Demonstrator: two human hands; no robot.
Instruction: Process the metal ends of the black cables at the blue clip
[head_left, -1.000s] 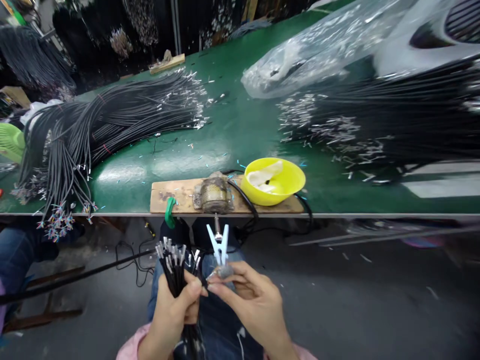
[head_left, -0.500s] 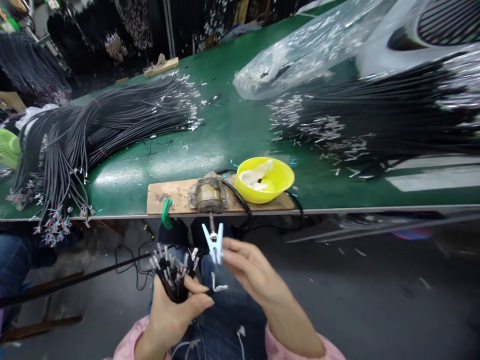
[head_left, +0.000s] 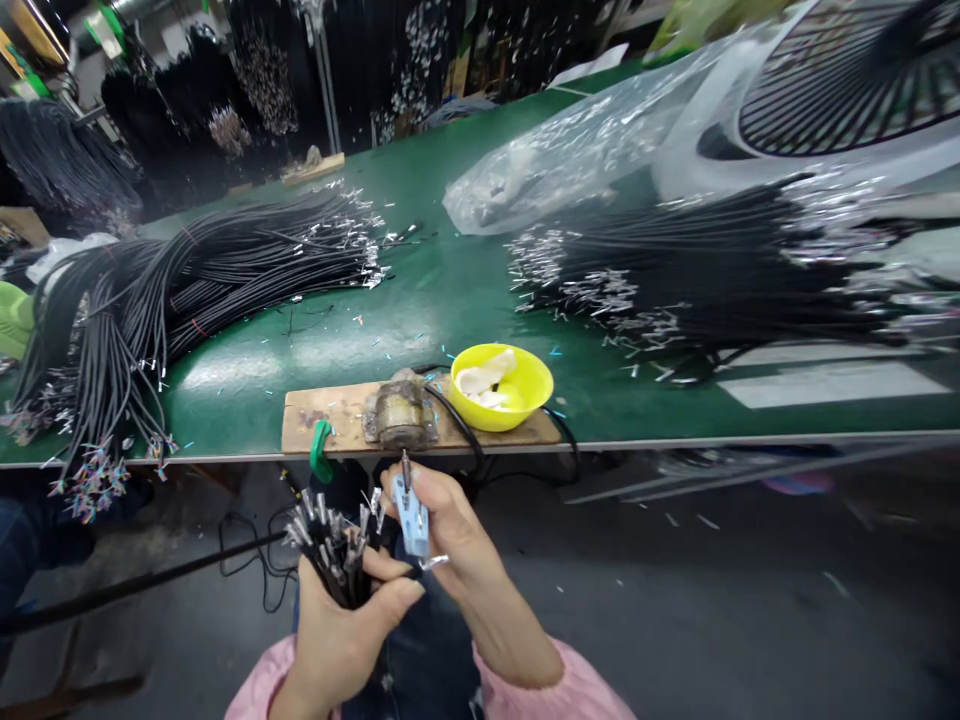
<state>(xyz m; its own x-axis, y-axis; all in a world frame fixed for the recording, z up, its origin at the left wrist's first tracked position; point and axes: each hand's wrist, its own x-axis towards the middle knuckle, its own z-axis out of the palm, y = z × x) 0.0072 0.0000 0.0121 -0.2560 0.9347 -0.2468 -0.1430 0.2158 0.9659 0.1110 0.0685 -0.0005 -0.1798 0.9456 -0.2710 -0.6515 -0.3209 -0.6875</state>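
Note:
My left hand (head_left: 341, 625) is closed round a bundle of black cables (head_left: 334, 545) whose metal-tipped ends fan upward, held over my lap. My right hand (head_left: 450, 535) pinches a pale blue clip (head_left: 412, 515) beside the bundle, its jaws pointing up at the metal tip (head_left: 406, 465) that sticks out from a brownish device (head_left: 400, 415). That device sits on a wooden board (head_left: 337, 420) at the near edge of the green table (head_left: 450, 290). A yellow bowl (head_left: 510, 385) with white pieces stands on the board's right end.
A big heap of black cables (head_left: 187, 280) lies on the left of the table and hangs over its edge. Another cable pile (head_left: 712, 270) lies on the right, beside a clear plastic bag (head_left: 570, 160) and a fan grille (head_left: 840, 80). A green clamp (head_left: 321, 450) grips the board.
My right hand has carried the blue clip up and left, close under the device's metal tip, and squeezed it. The view has shifted, so the table sits lower and further left.

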